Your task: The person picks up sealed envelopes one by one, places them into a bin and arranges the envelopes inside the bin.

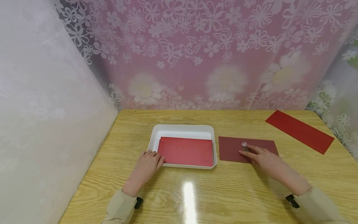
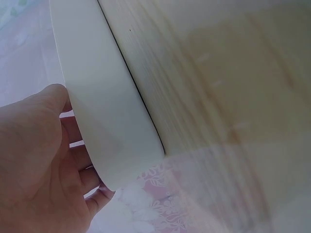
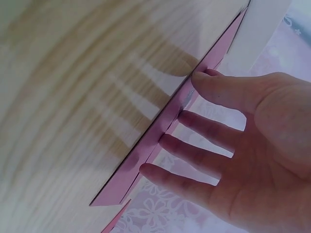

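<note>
A white tray point(image 1: 183, 128) holds a red envelope point(image 1: 185, 152). My left hand point(image 1: 149, 163) grips the tray's near left corner. In the left wrist view its fingers point(image 2: 81, 158) reach over the rim and are partly hidden behind the wall. My right hand point(image 1: 264, 157) touches a dark red envelope point(image 1: 230, 149) lying right of the tray. The thumb and index finger sit around a small silvery piece point(image 1: 244, 144) on it; I cannot tell whether it is loose or attached. In the right wrist view the other fingers point(image 3: 192, 150) stretch out, tips on the envelope.
A brighter red envelope point(image 1: 300, 132) lies aslant at the back right of the wooden table point(image 1: 167, 193). Flowered curtains point(image 1: 195, 62) hang behind the table and at its right side, with a pale sheet point(image 1: 50, 109) along the left.
</note>
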Motion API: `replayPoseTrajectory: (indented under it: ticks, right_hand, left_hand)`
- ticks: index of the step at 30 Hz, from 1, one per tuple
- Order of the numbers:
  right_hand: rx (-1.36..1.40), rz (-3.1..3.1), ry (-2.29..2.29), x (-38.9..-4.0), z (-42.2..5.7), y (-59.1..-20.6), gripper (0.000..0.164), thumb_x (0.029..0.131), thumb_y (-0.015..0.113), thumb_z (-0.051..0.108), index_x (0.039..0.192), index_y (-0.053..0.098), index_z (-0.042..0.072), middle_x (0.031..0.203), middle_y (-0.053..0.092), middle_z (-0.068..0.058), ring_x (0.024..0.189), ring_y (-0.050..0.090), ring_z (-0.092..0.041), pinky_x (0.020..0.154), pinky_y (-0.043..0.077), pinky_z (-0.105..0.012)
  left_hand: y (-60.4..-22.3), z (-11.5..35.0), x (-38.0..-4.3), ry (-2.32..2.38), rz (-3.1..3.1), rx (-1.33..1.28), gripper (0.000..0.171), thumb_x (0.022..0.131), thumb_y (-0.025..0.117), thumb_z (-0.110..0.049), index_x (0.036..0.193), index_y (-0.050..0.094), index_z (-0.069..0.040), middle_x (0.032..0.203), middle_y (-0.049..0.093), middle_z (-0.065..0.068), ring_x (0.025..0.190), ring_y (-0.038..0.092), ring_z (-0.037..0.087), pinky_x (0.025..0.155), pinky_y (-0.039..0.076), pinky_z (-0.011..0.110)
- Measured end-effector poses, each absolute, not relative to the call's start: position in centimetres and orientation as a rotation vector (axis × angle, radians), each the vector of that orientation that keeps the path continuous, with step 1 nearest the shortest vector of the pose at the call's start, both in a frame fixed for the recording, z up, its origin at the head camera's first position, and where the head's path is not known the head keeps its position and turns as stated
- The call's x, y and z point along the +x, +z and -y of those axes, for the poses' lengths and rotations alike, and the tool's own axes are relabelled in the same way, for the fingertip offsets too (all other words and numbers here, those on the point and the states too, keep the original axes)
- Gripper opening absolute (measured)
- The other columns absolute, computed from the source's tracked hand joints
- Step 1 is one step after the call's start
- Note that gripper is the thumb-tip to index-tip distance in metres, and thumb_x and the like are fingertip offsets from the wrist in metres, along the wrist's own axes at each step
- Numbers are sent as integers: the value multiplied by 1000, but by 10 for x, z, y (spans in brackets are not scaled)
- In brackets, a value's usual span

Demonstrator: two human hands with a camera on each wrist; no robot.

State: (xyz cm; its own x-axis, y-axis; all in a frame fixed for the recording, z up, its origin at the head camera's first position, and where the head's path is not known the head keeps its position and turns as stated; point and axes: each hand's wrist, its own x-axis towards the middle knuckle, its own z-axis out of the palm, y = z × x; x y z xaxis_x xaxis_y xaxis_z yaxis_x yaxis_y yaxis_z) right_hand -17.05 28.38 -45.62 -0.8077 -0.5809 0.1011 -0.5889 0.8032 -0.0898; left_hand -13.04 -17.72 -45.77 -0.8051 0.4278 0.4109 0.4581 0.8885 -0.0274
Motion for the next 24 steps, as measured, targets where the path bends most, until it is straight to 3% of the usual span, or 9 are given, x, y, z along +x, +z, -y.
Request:
replayPoseTrajectory:
  ticks: [10,24]
  right_hand:
    - [951,2895,206,-159,-280,-455,45,89,75,6,133,67,14,135,60,-25,103,66,-49,57,51,-35]
    - [953,2903,200,-150,-276,-453,48,85,80,8,131,69,15,131,61,-24,97,66,-45,60,54,-43]
  left_hand:
    - [-457,177,-130,-112,2659,-640,39,97,68,-20,64,49,-14,60,41,-2,61,41,19,69,40,34]
    - [-456,177,-130,-105,2675,-644,38,98,67,-19,64,50,-14,61,42,-2,62,41,19,71,40,34]
